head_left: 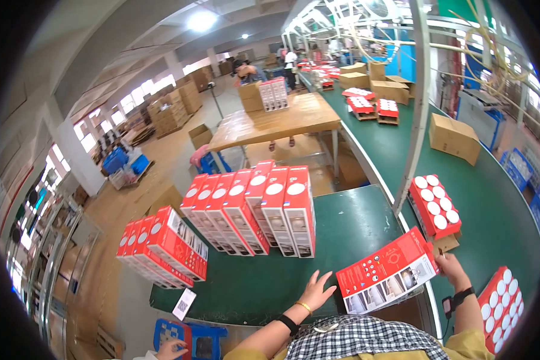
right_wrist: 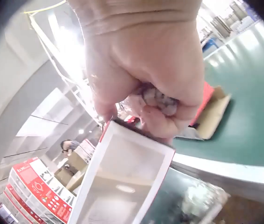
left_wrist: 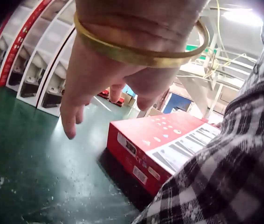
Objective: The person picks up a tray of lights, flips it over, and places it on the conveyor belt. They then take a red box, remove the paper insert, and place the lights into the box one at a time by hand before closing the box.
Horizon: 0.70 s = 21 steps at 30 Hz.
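Note:
A red-and-white printed carton (head_left: 390,273) lies on the green table in front of me, its printed side up. My left hand (head_left: 315,292), fingers spread and holding nothing, is beside the carton's left end. In the left wrist view, that hand (left_wrist: 118,70) has its fingers pointing down over the tabletop, apart from the carton (left_wrist: 155,140). At the carton's right end is my right hand (head_left: 453,270). In the right wrist view, its curled fingers hold a small grey-and-white item (right_wrist: 157,99), mostly hidden, close over the carton's end (right_wrist: 122,172).
Upright cartons (head_left: 252,210) stand in a row at the table's back left, with more (head_left: 162,246) leaning at its left edge. A white card (head_left: 184,304) lies nearby. On the conveyor (head_left: 492,210) to my right are trays of white discs (head_left: 436,206). Another person's hand (head_left: 171,349) shows below left.

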### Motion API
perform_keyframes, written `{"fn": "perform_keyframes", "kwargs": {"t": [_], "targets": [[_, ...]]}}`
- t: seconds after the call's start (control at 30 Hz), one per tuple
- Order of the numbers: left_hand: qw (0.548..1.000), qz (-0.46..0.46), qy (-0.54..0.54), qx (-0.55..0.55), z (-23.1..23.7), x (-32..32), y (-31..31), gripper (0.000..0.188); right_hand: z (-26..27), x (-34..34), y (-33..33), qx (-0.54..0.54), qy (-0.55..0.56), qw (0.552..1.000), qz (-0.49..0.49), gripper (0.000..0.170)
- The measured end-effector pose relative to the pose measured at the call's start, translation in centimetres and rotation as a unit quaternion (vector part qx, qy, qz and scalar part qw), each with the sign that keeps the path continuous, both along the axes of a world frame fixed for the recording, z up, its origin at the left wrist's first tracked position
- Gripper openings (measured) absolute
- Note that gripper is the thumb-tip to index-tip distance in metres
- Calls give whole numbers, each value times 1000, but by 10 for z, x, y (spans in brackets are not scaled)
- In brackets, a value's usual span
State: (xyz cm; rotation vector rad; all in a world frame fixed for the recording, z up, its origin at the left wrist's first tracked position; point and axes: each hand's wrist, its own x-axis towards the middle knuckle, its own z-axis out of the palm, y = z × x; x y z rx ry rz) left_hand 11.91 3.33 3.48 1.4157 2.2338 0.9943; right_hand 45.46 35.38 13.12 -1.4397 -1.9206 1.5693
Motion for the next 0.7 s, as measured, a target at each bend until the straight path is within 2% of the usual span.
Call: {"fn": "perform_keyframes", "kwargs": {"t": [0.03, 0.07, 0.13, 0.17, 0.2, 0.27, 0.33, 0.37, 0.4, 0.47, 0.53, 0.7], "targets": [[997, 15, -32, -62, -11, -1, -1, 64, -22, 17, -6, -44, 10, 999, -14, 28], [997, 4, -33, -68, -14, 0, 2, 64, -44, 32, -16, -90, 19, 995, -27, 27], [984, -23, -170, -41, -21, 7, 5, 73, -77, 44, -52, -135, -28, 990, -16, 25], [988, -20, -146, -45, -19, 11, 8, 75, -77, 41, -77, -181, -1, 983, -21, 26], [995, 2, -79, -59, -21, 17, 9, 73, -74, 34, -101, -226, 27, 973, -25, 27], [995, 43, -20, -89, -20, 18, 15, 70, -92, 29, -134, -265, 85, 960, -42, 31], [991, 36, 84, -96, -21, 16, 11, 72, -123, 36, -150, -115, 95, 984, 96, 35], [985, 37, 121, -119, -19, 20, 7, 71, -78, 24, -157, -209, 75, 974, 43, 39], [977, 34, 161, -134, -17, 22, 12, 71, -73, 25, -154, -215, 47, 975, 43, 44], [978, 25, 174, -115, -23, 21, 11, 69, -71, 24, -153, -196, 59, 978, 43, 52], [978, 2, 178, -105, -29, 14, 8, 69, -113, 34, -149, -258, 112, 960, 14, 54], [980, -31, 159, -119, -23, 9, 7, 68, -131, 28, -158, -211, 77, 974, -44, 50]]}}
